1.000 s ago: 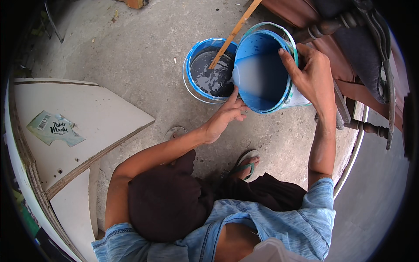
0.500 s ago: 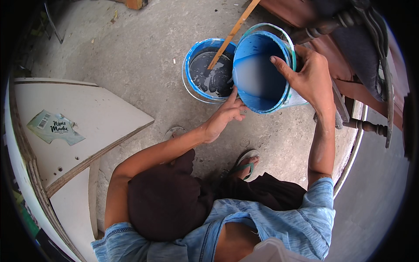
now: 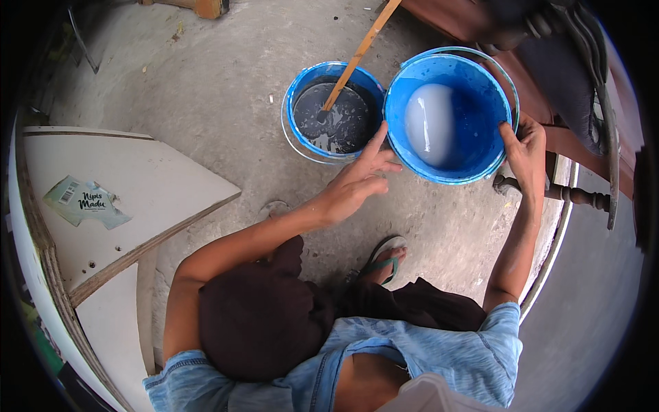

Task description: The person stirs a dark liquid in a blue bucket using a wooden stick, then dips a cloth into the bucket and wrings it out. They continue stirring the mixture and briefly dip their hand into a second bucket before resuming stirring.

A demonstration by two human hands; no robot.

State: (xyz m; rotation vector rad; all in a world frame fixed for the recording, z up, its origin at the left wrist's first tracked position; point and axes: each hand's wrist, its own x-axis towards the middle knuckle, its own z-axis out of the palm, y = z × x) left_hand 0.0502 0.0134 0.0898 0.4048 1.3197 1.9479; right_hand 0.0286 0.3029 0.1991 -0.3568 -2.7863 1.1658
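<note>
My right hand (image 3: pixel 527 156) grips the right rim of a blue bucket (image 3: pixel 482 110), its thumb over the edge. Milky white liquid (image 3: pixel 429 127) lies in the bottom of that bucket, toward its left side. Just left of it stands a second blue bucket (image 3: pixel 297 88) holding dark grey liquid (image 3: pixel 317 113). A wooden stick (image 3: pixel 362 49) leans in the dark liquid. My left hand (image 3: pixel 358 184) has its fingers apart, with the index fingertip at the held bucket's left rim, close to the other bucket.
At left is a white board panel (image 3: pixel 165 178) with a torn green label (image 3: pixel 88 201). Dark turned-wood furniture (image 3: pixel 583 196) with brownish-red surfaces stands at the right. My sandalled foot (image 3: pixel 384 264) rests on the concrete floor (image 3: pixel 213 82).
The held bucket has come away from the dark-liquid bucket, moving right and tipping back more upright. My right hand has moved right and lower with it; the left hand has barely shifted.
</note>
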